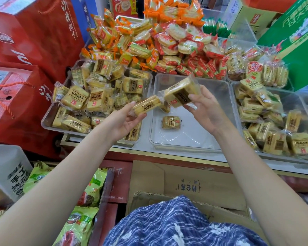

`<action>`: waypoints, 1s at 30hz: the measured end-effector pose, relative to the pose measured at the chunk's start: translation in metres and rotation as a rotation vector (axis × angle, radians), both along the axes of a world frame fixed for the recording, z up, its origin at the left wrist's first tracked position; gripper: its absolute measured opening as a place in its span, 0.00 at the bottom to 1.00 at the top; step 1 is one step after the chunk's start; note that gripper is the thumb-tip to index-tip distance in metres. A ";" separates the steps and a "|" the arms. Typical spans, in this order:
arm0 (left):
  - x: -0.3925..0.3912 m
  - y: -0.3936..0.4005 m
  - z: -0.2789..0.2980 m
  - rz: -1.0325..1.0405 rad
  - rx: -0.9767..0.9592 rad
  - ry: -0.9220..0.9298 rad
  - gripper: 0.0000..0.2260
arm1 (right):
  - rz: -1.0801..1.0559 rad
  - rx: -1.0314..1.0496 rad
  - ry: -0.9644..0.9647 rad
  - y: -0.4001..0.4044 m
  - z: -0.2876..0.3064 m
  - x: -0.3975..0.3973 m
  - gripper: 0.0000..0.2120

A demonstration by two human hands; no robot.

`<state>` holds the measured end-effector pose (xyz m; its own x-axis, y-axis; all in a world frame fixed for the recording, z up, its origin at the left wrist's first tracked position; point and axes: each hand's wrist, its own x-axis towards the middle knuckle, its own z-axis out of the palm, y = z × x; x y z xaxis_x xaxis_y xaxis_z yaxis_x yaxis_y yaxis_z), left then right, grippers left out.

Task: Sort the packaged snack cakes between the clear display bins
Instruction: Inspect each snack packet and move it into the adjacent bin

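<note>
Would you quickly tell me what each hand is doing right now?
Left hand: holds one snack cake pack over the bins.
Right hand: holds a second snack cake pack above the middle bin.

Three bins stood side by side on the counter (167, 154). The left bin (50, 119) was heaped with cakes (98, 100). The middle bin (226, 110) held one cake (171, 122) on its floor and another (165, 107) behind it. The right bin (236, 103) was filled with more cakes (277, 142). Above the middle bin, the left hand (124, 121) held a pack (147, 105) and the right hand (205, 107) held a pack (180, 93), the two packs nearly touching. Behind the bins lay a pile of snacks (149, 41). Left of the counter stood gift boxes (34, 32); at the far right, a carton (295, 41). Before the counter, below it, sat a cardboard box (203, 185), with bags (89, 189) to its left.
</note>
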<state>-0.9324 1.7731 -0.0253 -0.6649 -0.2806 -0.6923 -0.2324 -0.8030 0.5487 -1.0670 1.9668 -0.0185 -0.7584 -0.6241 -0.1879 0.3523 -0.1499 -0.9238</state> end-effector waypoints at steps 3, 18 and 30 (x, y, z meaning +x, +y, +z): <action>-0.001 -0.001 0.000 0.008 -0.012 -0.046 0.12 | 0.091 -0.015 0.004 0.001 0.004 -0.006 0.13; -0.017 0.010 -0.006 -0.335 -0.599 0.102 0.10 | 0.628 0.462 0.353 -0.025 0.009 -0.006 0.13; 0.012 -0.024 -0.046 -0.592 -1.673 -0.353 0.13 | 0.451 1.197 0.764 -0.011 -0.091 -0.028 0.13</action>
